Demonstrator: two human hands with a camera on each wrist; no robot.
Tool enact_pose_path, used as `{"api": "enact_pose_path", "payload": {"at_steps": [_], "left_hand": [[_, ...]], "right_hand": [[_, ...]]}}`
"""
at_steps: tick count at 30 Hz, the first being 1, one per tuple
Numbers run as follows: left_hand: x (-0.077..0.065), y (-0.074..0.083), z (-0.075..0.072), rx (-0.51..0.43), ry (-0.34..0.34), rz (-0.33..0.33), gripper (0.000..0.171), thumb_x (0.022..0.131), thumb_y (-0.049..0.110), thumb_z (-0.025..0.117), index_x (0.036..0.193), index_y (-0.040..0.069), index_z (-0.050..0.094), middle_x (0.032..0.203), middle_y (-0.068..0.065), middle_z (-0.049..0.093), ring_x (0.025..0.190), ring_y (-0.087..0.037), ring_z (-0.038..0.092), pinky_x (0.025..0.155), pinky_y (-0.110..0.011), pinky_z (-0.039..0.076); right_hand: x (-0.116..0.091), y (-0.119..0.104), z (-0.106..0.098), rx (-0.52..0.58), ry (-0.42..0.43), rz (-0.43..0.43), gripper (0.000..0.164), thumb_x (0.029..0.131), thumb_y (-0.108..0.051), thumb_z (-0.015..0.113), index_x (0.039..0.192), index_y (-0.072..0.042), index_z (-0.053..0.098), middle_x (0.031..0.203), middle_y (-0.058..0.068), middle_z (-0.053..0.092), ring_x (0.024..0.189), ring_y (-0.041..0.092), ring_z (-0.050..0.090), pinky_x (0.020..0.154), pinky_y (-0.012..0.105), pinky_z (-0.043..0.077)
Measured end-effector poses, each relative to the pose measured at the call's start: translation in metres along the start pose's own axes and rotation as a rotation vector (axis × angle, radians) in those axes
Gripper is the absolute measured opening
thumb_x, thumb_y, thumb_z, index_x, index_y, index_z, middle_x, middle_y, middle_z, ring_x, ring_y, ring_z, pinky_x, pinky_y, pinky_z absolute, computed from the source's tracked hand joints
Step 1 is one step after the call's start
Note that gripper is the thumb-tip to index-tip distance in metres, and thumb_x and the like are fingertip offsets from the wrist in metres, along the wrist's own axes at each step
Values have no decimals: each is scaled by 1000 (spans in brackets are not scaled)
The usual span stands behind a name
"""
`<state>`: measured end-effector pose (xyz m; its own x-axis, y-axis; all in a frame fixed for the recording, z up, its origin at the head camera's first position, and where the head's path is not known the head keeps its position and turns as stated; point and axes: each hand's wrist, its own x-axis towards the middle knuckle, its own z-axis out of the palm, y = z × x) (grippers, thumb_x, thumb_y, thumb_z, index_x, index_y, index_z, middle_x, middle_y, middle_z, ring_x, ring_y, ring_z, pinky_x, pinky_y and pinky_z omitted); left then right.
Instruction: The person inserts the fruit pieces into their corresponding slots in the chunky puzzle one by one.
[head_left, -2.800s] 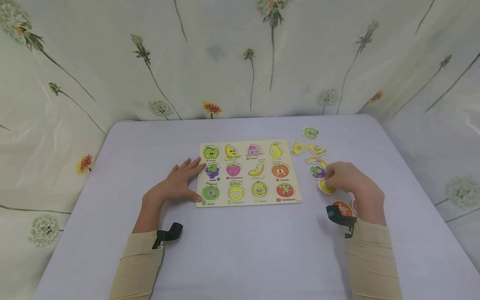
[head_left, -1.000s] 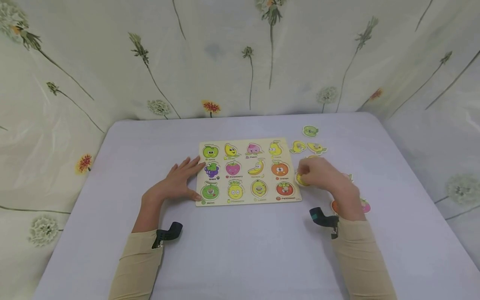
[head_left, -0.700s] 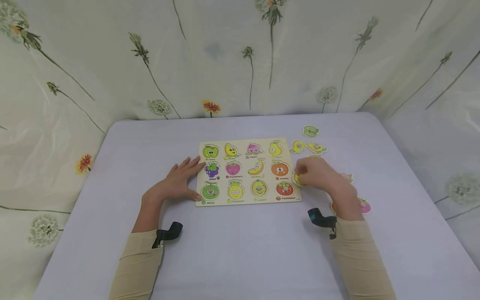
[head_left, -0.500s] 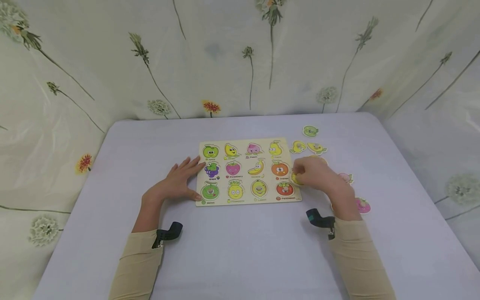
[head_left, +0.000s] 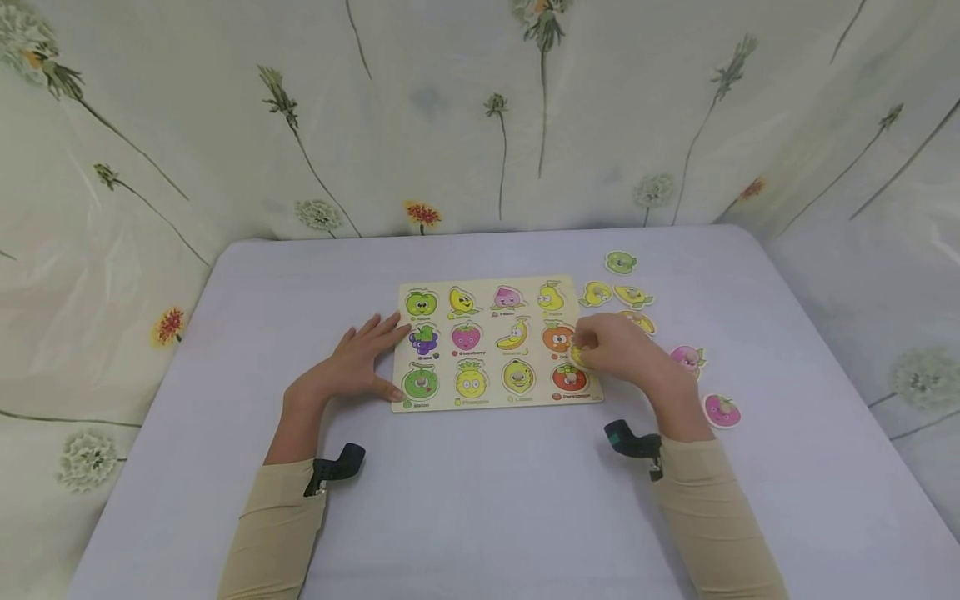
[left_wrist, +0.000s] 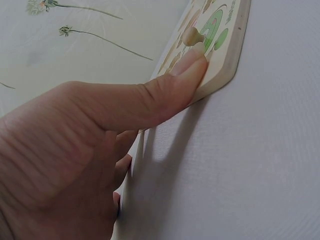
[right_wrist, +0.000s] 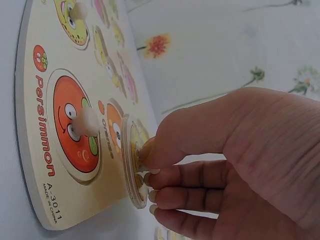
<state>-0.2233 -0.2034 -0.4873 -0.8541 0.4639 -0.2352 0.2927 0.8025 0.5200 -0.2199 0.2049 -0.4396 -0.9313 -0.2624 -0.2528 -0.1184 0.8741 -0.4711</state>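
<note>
My right hand [head_left: 626,350] pinches a yellow puzzle piece [right_wrist: 131,165] by its knob, between thumb and fingertips. The piece stands tilted on edge over the right side of the fruit puzzle board [head_left: 446,343], close to the orange picture [right_wrist: 115,127] and the persimmon piece [right_wrist: 75,137]. Spread along the board's left edge is my left hand [head_left: 348,367], fingers straight. Its thumb [left_wrist: 145,102] presses the corner near the melon piece [head_left: 420,383], whose wooden knob shows. A knob also stands up on the lemon piece [head_left: 517,377].
Loose knobbed pieces lie right of the board: a green one [head_left: 620,262], two yellow ones with leaves, a yellow-orange one [head_left: 637,322] partly behind my hand, and pink [head_left: 687,359] and magenta [head_left: 722,411] ones by my right wrist. A flowered cloth [head_left: 420,125] hangs behind the table.
My right hand has carried the yellow piece leftward from among the loose pieces to over the board's right side, uncovering the pink and magenta pieces. My left hand has stayed at the board's edge.
</note>
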Motion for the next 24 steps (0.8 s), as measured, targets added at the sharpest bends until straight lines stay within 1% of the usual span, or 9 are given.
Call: {"api": "enact_pose_path", "payload": {"at_steps": [11,14,20,24], "left_hand": [[2,0,1,5,5,3,113,67,47,87,159,22,25,170,-3,8,157,-33,-2,125,-60,-1],[2,0,2,2,5,4,114,67,47,87,159,23,25,170,-3,8,157,-33,-2,125,-60,-1],[2,-1,1,-1,0,5,114,67,47,87,159,22,25,170,-3,8,157,-33,-2,125,-60,-2],[1,-1,1,2,1,5,113,68,47,87,159,22,25,170,-4,8,157,-34,-2,125,-61,-2]], "right_hand": [[4,-7,9,31,-13,2,12,84,-9,62,95,-10,66,90,7,64,85,24,55,68,30,47],[5,-8,11,26,-9,-11,13,83,-8,62,95,-9,66,90,7,64,84,23,55,68,30,47],[8,-12,17,-3,5,-42,15,83,-7,61,96,-11,67,87,6,62,83,23,54,68,31,47],[10,-18,20,-5,17,-63,15,85,-8,62,98,-12,68,92,5,64,86,23,55,73,32,49]]}}
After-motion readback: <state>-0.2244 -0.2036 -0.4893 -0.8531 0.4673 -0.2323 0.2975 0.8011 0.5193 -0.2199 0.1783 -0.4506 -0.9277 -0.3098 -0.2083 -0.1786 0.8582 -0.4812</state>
